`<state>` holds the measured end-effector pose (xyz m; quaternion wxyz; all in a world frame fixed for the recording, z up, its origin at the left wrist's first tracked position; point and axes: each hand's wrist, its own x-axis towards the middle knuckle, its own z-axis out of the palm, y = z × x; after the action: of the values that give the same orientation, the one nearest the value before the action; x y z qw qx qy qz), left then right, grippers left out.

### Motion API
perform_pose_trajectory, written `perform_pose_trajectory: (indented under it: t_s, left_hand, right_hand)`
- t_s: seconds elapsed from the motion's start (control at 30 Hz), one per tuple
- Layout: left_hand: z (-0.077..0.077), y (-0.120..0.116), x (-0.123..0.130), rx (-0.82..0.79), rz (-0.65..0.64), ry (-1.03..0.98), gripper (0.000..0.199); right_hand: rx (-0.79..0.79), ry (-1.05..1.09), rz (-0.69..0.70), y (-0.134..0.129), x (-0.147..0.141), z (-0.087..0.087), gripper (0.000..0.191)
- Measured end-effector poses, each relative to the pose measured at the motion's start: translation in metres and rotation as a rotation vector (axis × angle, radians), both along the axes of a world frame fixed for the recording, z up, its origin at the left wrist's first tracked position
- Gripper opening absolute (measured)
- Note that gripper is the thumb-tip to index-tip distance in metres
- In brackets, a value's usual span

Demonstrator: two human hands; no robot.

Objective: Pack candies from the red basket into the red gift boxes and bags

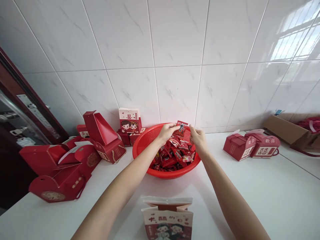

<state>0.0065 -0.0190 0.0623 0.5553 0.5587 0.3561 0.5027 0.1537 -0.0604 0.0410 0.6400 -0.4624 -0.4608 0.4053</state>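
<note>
My left hand (168,132) pinches a small red snack packet (182,128) with dark lettering, held upright over the far side of a red plastic basket (172,174). Close to the packet's right edge, my right hand (198,136) has its fingers curled closed; whether they grip anything is hidden. Below both hands, the basket holds a heap of red-wrapped sweets and snack packets (172,156). Nearer to me stands a paper gift bag (168,220), open at the top, white and red with a cartoon couple printed on it.
Several red gift boxes (67,166) with lids up crowd the left side. A printed gift bag (130,120) leans by the tiled wall (177,96). Two closed red boxes (250,146) sit at right, before a cardboard carton (285,128) on the white table (237,186).
</note>
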Motion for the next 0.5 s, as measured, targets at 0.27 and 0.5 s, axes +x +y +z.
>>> perform_pose_trajectory:
  t_s: [0.27, 0.5]
  left_hand:
    - [-0.003, 0.002, 0.000, 0.003, -0.076, -0.026, 0.028]
    - [-0.023, 0.011, 0.004, 0.095, -0.088, 0.457, 0.022]
  right_hand:
    - [-0.013, -0.080, -0.087, 0.002, -0.002, -0.002, 0.051]
    - [0.056, 0.079, -0.201, 0.009, 0.003, -0.006, 0.033]
